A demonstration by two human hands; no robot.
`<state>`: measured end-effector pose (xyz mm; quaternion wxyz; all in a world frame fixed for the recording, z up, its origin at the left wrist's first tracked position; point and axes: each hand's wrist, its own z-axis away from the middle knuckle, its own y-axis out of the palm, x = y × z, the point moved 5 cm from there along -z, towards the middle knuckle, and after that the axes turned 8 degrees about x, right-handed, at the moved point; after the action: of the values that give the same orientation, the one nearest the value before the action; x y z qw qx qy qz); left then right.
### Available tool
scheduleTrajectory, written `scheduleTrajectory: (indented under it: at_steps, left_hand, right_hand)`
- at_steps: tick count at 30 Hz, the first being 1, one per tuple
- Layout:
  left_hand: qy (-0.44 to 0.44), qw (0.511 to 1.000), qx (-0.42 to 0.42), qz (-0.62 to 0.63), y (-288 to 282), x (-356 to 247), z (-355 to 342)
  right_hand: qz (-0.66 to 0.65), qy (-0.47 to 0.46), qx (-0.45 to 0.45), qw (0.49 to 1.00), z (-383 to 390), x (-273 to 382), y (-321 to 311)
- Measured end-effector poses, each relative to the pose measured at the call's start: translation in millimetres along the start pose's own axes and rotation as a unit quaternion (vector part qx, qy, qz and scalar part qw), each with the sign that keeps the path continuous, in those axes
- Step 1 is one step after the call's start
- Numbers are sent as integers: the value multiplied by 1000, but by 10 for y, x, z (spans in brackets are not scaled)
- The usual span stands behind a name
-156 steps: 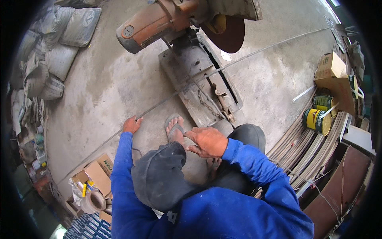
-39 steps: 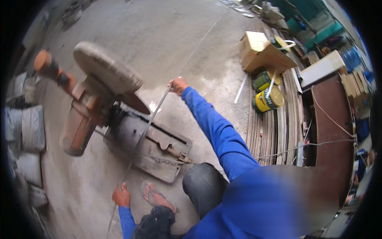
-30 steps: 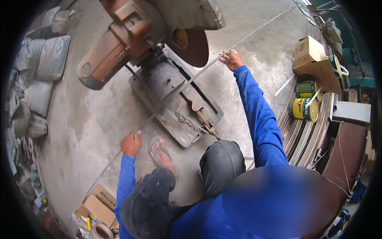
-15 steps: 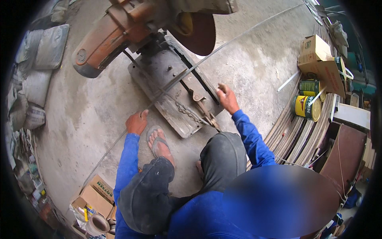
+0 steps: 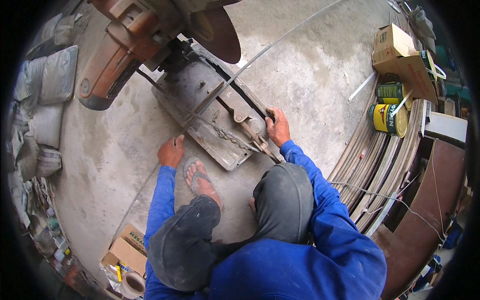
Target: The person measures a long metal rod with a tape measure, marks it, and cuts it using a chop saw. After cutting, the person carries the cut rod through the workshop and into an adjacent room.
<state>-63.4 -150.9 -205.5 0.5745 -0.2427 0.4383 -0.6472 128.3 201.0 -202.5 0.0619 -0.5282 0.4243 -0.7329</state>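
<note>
My left hand (image 5: 171, 151) is closed around a long ribbed steel bar (image 5: 270, 48), left of the saw's base. The bar slants from the lower left across the base and on to the upper right. My right hand (image 5: 278, 126) rests at the right edge of the metal base (image 5: 200, 82), its fingers curled over the rim beside the clamp (image 5: 245, 124). The cut-off saw's orange motor (image 5: 112, 62) and dark round disc (image 5: 220, 37) stand raised above the base. A chain (image 5: 227, 135) lies on the base's near part.
Filled sacks (image 5: 57, 75) line the left side. At the right are cardboard boxes (image 5: 407, 67), a yellow-and-green can (image 5: 389, 119) and a stack of long strips (image 5: 367, 165). An open carton (image 5: 129, 252) sits at the lower left. My sandaled foot (image 5: 197, 182) is near the base.
My right hand has come down and left from the air onto the base's edge. My left hand stays on the bar. The view has shifted slightly, so the saw appears farther left.
</note>
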Motion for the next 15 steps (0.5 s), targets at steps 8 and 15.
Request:
scheduleTrajectory:
  at_steps: [8,15]
  left_hand:
    - [63,998,9,18,36,-32,-173]
    - [46,997,53,23,109,32,-249]
  right_hand:
    - [-2,14,44,999,-47,-43,-26]
    - [-4,5,12,1000,-20,-28,-35]
